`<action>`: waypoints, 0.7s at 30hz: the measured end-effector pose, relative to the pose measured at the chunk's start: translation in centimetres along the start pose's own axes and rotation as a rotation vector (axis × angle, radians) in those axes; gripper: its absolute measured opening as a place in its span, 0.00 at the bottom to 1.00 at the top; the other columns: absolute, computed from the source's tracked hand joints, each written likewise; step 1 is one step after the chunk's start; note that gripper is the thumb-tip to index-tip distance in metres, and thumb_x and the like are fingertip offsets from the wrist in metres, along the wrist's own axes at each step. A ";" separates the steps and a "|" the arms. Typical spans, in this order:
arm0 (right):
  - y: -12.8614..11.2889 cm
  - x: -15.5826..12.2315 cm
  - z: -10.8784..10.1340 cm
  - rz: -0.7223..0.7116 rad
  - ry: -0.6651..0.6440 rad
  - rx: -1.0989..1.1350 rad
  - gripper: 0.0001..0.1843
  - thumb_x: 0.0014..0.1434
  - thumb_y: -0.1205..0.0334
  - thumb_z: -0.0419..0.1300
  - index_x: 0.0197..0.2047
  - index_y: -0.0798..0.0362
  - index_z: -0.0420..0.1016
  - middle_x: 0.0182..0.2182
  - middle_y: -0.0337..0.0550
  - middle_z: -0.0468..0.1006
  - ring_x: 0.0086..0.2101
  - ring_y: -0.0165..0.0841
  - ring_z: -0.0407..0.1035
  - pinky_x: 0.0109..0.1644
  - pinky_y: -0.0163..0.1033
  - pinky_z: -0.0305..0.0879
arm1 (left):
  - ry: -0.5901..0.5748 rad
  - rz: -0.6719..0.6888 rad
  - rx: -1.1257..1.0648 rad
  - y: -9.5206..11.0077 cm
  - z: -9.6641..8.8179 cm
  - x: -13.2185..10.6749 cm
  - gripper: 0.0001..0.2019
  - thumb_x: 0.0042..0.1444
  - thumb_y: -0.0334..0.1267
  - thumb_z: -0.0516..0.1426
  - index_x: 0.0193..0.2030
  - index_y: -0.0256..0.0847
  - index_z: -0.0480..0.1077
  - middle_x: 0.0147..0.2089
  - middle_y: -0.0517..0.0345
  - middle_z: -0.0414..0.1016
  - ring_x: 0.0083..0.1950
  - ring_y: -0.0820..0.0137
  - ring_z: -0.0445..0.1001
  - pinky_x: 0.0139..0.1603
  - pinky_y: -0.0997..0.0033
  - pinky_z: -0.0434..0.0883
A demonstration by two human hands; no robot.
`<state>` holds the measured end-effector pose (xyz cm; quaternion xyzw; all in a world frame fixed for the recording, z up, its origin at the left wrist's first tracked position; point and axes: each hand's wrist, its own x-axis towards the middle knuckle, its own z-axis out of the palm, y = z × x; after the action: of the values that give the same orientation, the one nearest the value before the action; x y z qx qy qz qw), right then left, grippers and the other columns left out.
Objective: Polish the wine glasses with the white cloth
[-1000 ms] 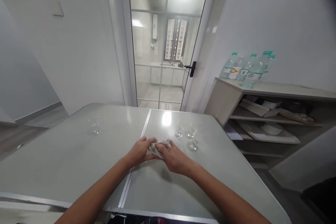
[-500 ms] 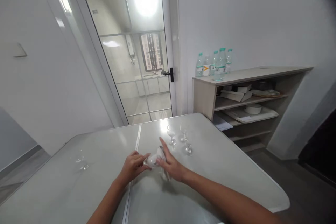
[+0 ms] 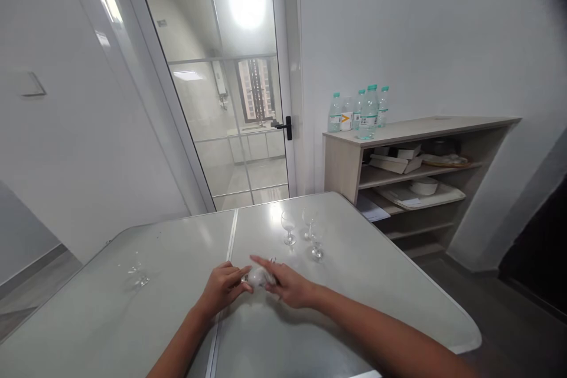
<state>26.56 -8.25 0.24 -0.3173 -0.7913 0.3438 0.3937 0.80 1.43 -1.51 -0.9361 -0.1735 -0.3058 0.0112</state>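
Over the middle of the table, my left hand [image 3: 227, 288] is closed on the stem end of a small stemmed glass [image 3: 256, 277], which lies tilted on its side between my hands. My right hand [image 3: 290, 284] wraps a white cloth [image 3: 268, 276] against the bowl, its index finger stretched out over the top. Much of the cloth is hidden under the fingers; whether it is cloth or paper I cannot tell for sure. Just beyond my right hand stand an upright wine glass [image 3: 287, 223], a second glass [image 3: 308, 223] and a third glass [image 3: 316, 245].
Another clear glass [image 3: 139, 275] is on the left part of the pale table [image 3: 177, 283]. A metal seam [image 3: 231, 235] runs across the tabletop. Behind to the right, a shelf unit [image 3: 341, 159] carries several water bottles [image 3: 369, 115]. A glass door [image 3: 248, 183] stands beyond the table.
My right hand has turned over the glass, its index finger swinging left and down. The cloth that hung below it is now mostly covered. My left hand keeps its hold.
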 end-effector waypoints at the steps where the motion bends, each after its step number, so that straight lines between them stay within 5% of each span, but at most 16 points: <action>1: 0.1 0.0 0.0 0.087 0.047 0.134 0.43 0.64 0.64 0.59 0.78 0.43 0.48 0.40 0.40 0.79 0.36 0.34 0.73 0.44 0.40 0.71 | 0.020 0.026 0.026 0.1 0.0 0.1 0.14 0.65 0.47 0.62 0.53 0.46 0.80 0.23 0.63 0.75 0.23 0.73 0.68 0.33 0.68 0.68; 3: 0.1 0.0 -0.5 0.234 0.073 0.411 0.48 0.62 0.61 0.60 0.79 0.44 0.42 0.38 0.38 0.76 0.32 0.31 0.69 0.36 0.34 0.66 | 0.040 0.034 0.052 0.3 -0.1 0.3 0.16 0.64 0.50 0.63 0.52 0.44 0.79 0.23 0.64 0.75 0.22 0.73 0.69 0.32 0.69 0.67; 6: -0.3 -0.2 -2.2 0.266 -0.092 0.547 0.56 0.57 0.65 0.61 0.80 0.43 0.34 0.41 0.38 0.75 0.34 0.30 0.69 0.36 0.32 0.64 | 0.033 -0.023 0.004 0.8 -0.3 0.4 0.14 0.65 0.50 0.62 0.49 0.43 0.80 0.22 0.64 0.75 0.24 0.73 0.69 0.32 0.71 0.67; 9: -0.9 -0.3 -4.0 0.170 -0.312 0.360 0.61 0.55 0.68 0.64 0.80 0.48 0.29 0.54 0.48 0.73 0.44 0.35 0.70 0.47 0.38 0.67 | 0.023 -0.044 -0.090 1.1 -0.4 0.3 0.14 0.65 0.49 0.62 0.47 0.42 0.81 0.22 0.63 0.75 0.24 0.74 0.69 0.33 0.73 0.67; 12: -0.8 -0.2 -4.4 0.099 -0.391 0.108 0.55 0.61 0.69 0.62 0.80 0.48 0.31 0.60 0.53 0.70 0.50 0.38 0.68 0.54 0.41 0.64 | 0.031 -0.044 -0.096 1.1 -0.2 0.1 0.15 0.63 0.50 0.64 0.47 0.41 0.81 0.22 0.63 0.75 0.25 0.74 0.69 0.34 0.73 0.67; 17: 1.2 0.3 -2.0 0.097 -0.300 -0.194 0.46 0.63 0.69 0.62 0.78 0.40 0.48 0.32 0.36 0.74 0.31 0.32 0.64 0.44 0.39 0.64 | 0.103 0.036 -0.016 0.9 0.5 0.1 0.16 0.62 0.49 0.65 0.50 0.40 0.79 0.21 0.65 0.72 0.23 0.75 0.66 0.32 0.73 0.64; 21: 1.4 0.5 -0.2 0.178 0.057 0.103 0.36 0.65 0.50 0.64 0.73 0.44 0.62 0.32 0.36 0.72 0.31 0.31 0.64 0.41 0.37 0.64 | 0.178 0.104 0.045 0.8 0.5 0.1 0.16 0.64 0.46 0.64 0.53 0.39 0.79 0.22 0.65 0.73 0.23 0.76 0.65 0.34 0.73 0.63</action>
<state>26.79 -7.01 -0.56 -0.3752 -0.7297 0.4087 0.3997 1.42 0.81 -1.84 -0.9124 -0.1301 -0.3828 0.0635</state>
